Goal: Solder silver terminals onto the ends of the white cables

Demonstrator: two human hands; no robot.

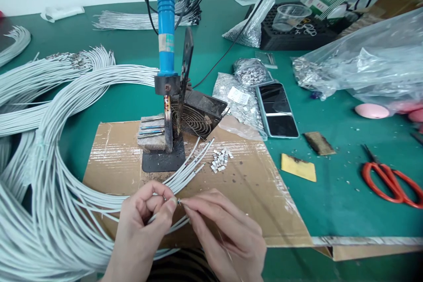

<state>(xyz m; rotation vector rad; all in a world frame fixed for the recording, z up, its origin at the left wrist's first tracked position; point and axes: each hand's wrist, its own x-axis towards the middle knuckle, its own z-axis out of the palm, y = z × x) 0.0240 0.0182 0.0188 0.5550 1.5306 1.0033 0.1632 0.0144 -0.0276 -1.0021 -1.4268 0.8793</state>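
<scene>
My left hand pinches a white cable close to its end between thumb and forefinger. The small cable tip pokes out between my two hands. At that tip my right hand has its thumb and forefinger closed together; what they grip is too small to make out. A thin wire crosses the right palm. Behind the fingers, several white cable ends lie on the cardboard. A little pile of small metal pieces sits beside them. Above stands a blue-handled soldering iron, tip downward.
Thick bundles of white cable fill the left side. A black fan stands behind the iron. To the right are a phone, bags of metal pieces, a yellow sponge, a brown pad and red-handled scissors.
</scene>
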